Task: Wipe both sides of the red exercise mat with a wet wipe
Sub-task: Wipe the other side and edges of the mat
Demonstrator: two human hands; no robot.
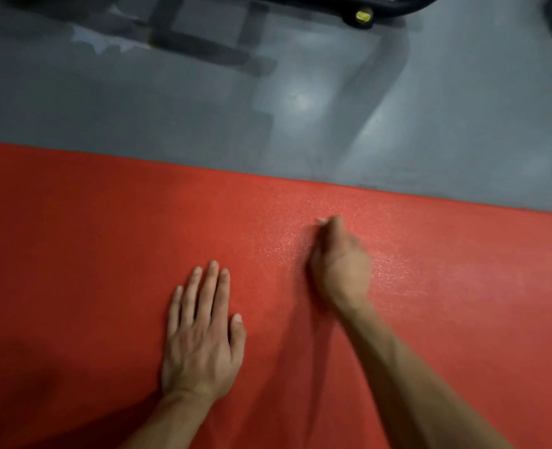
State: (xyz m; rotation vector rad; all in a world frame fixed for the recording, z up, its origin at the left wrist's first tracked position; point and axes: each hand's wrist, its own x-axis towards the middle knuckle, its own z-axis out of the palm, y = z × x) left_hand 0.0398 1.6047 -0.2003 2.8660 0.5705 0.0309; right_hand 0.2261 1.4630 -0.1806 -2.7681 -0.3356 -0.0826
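The red exercise mat (pixel 99 241) lies flat on the floor and fills the lower part of the view. My left hand (pixel 201 332) rests palm down on it with straight fingers. Further out on the mat, my right hand (pixel 339 260) is blurred by motion, its fingers curled over something. A small pale bit, probably the wet wipe (pixel 321 221), peeks out at its fingertips; most of it is hidden under the hand. The mat around that hand glistens with moisture.
Grey floor (pixel 333 108) lies beyond the mat's far edge. Black gym equipment with a yellow part (pixel 362 16) stands at the top, and dark frame bars (pixel 200 47) lie at the top left.
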